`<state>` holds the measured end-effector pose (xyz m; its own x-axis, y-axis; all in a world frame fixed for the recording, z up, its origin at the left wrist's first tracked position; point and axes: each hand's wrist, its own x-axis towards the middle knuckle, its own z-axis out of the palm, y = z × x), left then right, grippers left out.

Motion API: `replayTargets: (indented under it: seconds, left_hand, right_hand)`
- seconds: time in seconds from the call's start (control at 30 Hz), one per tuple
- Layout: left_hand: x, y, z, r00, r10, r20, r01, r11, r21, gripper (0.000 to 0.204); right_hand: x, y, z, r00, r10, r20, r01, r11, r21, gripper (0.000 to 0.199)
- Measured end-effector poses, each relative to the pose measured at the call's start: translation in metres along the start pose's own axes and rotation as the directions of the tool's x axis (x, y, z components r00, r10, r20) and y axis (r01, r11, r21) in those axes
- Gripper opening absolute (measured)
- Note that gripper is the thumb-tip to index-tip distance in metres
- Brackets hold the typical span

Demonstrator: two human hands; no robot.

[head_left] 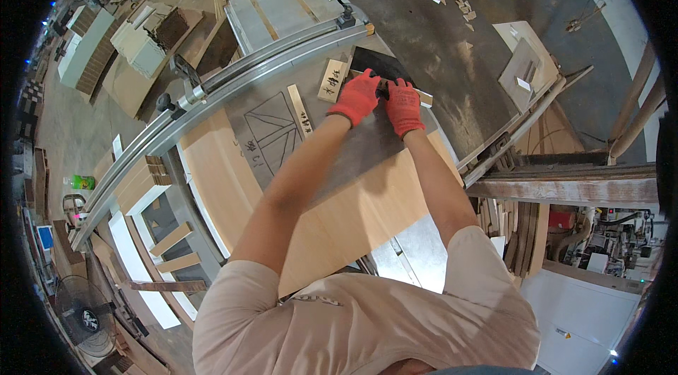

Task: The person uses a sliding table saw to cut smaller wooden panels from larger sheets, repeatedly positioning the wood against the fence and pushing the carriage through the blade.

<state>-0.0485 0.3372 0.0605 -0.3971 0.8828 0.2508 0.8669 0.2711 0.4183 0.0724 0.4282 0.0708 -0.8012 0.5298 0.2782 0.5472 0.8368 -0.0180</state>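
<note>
Both my hands wear red gloves and meet at the far part of the work table. My left hand [357, 97] is closed, its fingertips at a small dark thing that I cannot make out. Close on its right, my right hand [405, 107] has its fingers curled down at the same spot. Just beyond them lies a black flat panel [379, 63]. A short pale wood block [332, 80] with handwriting lies left of my left hand. Further left is a narrow marked wood strip [299, 111], on a grey sheet [265, 138] with drawn lines.
A metal rail [261, 58] with clamps crosses the table's left and far side. Pale wood boards [339, 223] border the grey sheet. Small offcuts [462, 8] are scattered on the dark surface beyond. Stacked boards [145, 181] stand at left, above a fan [86, 315]. A wooden beam [565, 190] is at right.
</note>
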Motion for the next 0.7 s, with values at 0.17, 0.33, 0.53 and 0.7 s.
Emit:
replayTargets:
  seconds: [0.17, 0.33, 0.53, 0.7]
  left_hand:
    - [0.0, -0.08, -0.075, 0.901, 0.051, -0.431, -0.09, 0.993, -0.071, 0.036]
    - [-0.016, -0.214, -0.141, 0.806, -0.303, -0.508, 0.488, 0.826, 0.283, 0.047]
    - [-0.031, -0.246, -0.135, 0.835, -0.449, -0.318, 0.549, 0.718, 0.427, 0.058]
    - [-0.027, -0.242, -0.137, 0.828, -0.422, -0.369, 0.552, 0.73, 0.403, 0.059]
  right_hand:
    - [-0.003, 0.008, 0.003, 1.0, -0.006, 0.014, 0.006, 0.999, -0.04, 0.023]
    - [0.007, 0.001, 0.008, 0.993, -0.021, 0.114, 0.034, 0.993, -0.11, 0.02]
    - [0.001, -0.011, 0.003, 0.997, -0.008, 0.076, 0.017, 0.993, -0.119, 0.016]
    - [0.013, -0.011, 0.01, 0.99, -0.029, 0.135, 0.058, 0.973, -0.222, 0.017]
